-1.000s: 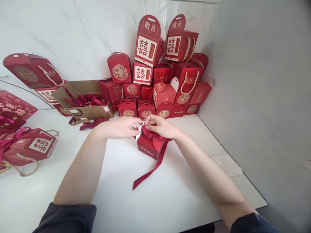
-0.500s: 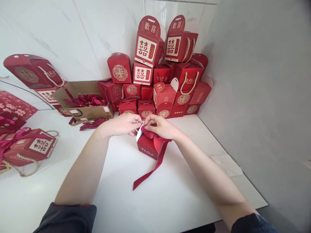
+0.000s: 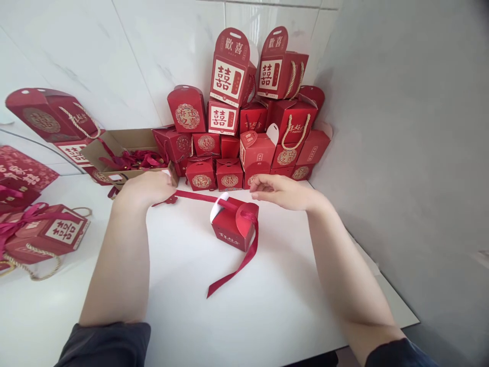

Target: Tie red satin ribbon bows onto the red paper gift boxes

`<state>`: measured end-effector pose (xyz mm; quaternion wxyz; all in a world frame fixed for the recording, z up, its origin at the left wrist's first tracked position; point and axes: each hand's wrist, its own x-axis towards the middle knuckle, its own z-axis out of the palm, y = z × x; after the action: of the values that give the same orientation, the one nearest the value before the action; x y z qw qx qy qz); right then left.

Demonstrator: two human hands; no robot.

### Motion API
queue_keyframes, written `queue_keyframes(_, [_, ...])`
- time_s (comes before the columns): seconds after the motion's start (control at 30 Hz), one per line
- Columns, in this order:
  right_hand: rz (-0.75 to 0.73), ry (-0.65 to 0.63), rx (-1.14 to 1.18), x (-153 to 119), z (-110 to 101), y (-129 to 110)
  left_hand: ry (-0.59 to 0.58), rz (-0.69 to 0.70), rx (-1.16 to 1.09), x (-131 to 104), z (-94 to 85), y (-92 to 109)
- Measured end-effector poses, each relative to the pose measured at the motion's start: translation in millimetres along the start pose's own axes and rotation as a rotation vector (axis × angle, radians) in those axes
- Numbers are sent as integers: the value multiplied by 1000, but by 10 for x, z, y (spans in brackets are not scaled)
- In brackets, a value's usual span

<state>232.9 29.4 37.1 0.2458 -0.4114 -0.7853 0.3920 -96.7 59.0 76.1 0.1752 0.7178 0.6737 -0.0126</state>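
A small red gift box (image 3: 231, 227) with gold lettering stands on the white table in front of me. A dark red ribbon (image 3: 198, 195) passes across its top between the rounded flaps. One end hangs over the right side and trails along the table toward me. To the left of the box, my left hand (image 3: 147, 187) is closed on the other end, which runs taut from the box; its fingertips are partly hidden. My right hand (image 3: 280, 191) hovers just right of and behind the box, fingers loosely curved and apart, holding nothing.
Behind the box, several red gift boxes (image 3: 229, 173) are stacked against the tiled wall. An open cardboard box (image 3: 126, 137) of ribbons stands behind my left hand. More gift boxes (image 3: 49, 232) lie at the far left. A grey panel (image 3: 412, 153) bounds the right side.
My hands have moved apart from the top of the box. The left has drawn the ribbon out leftward through the box top; the right has let go and shifted right.
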Motion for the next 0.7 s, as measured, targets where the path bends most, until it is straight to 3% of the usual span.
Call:
queue_keyframes(0.1, [127, -116, -239, -127, -100, -108, 62, -82, 176, -7, -1, 8])
queue_keyframes(0.27, [225, -195, -381, -118, -2, -170, -211, 344, -115, -75, 157, 381])
queue_keyframes(0.33, [251, -224, -392, -85, 57, -155, -324, 432, -146, -86, 252, 527])
queue_keyframes(0.5, [239, -246, -479, -46, 142, -138, -320, 420, -38, -65, 409, 677])
queue_keyframes(0.7, [175, -281, -460, -30, 104, -139, -410, 433, -174, -71, 320, 633])
